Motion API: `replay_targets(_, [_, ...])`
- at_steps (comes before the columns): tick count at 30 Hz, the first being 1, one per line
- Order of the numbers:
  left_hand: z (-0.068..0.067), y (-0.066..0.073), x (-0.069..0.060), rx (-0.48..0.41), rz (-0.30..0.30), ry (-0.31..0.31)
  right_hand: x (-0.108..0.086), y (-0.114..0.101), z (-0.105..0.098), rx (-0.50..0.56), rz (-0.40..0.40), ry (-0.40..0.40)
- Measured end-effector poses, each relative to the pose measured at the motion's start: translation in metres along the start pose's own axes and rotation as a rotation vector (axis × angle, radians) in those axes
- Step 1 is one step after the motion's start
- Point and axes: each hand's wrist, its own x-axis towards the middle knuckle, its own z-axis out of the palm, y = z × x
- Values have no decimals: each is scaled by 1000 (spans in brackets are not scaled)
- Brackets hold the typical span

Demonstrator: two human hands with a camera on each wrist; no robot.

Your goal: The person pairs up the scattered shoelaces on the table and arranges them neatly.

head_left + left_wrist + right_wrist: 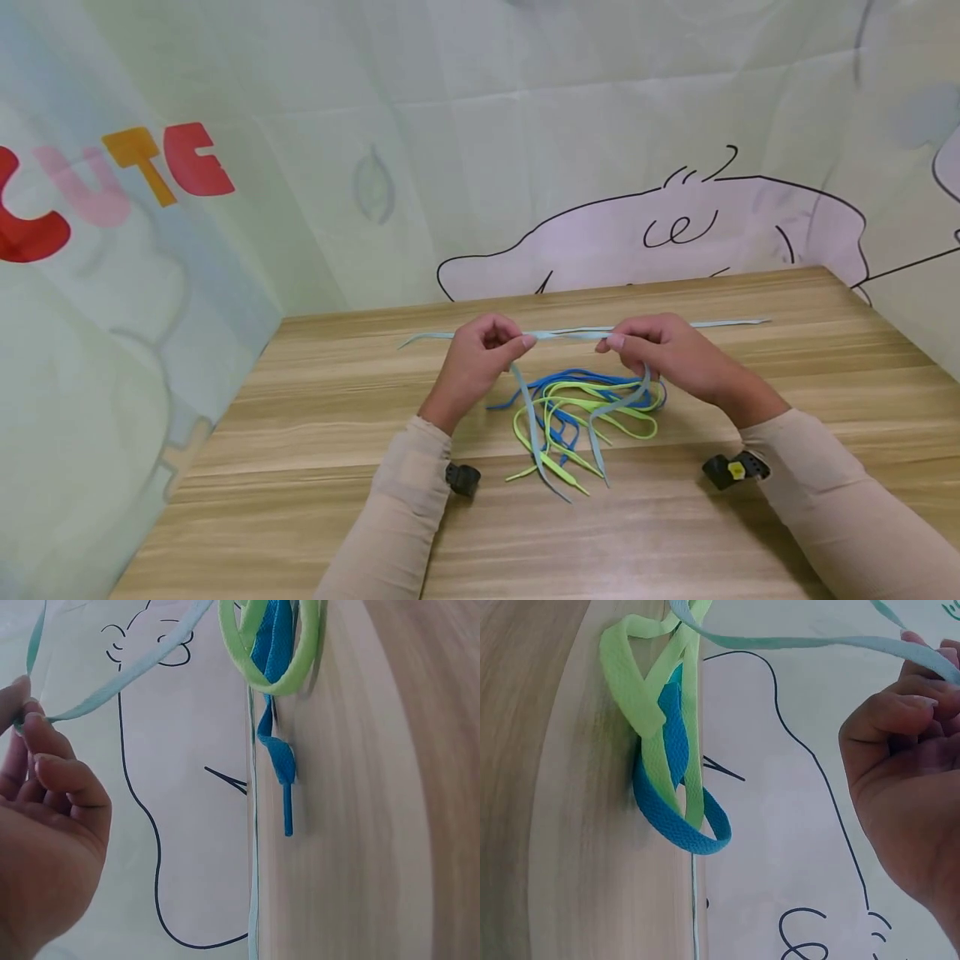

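One pale-blue flat shoelace (pixel 810 641) spans the air between the person's hands, above the wooden table (pixel 337 433), as I watch remotely. The left hand (pixel 480 358) pinches it between thumb and fingers, and the right hand (pixel 671 358) does likewise; that spacing, I judge, straightens the middle while both tails hang down. Below, nearer the head camera, a blue shoelace (pixel 679 831) and a yellow-green shoelace (pixel 630 675) lie loosely tangled (I can't trace every loop), perhaps left within reach. Beyond the hands, a second pale-blue shoelace (pixel 727 322) lies nearly straight, apparently to stay separate. Behind hangs a cartoon-printed sheet (pixel 322 183).
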Motion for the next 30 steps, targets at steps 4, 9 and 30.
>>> replay_targets(4, [-1,0,0,-11,10,-11,-1,0,-2,14,9,49])
replay_targets(9, [-2,-2,0,-19,1,-6,-2,-1,-4,26,27,119])
replay_targets(30, [-15,-9,2,29,-71,25,-2,3,-9,39,41,232])
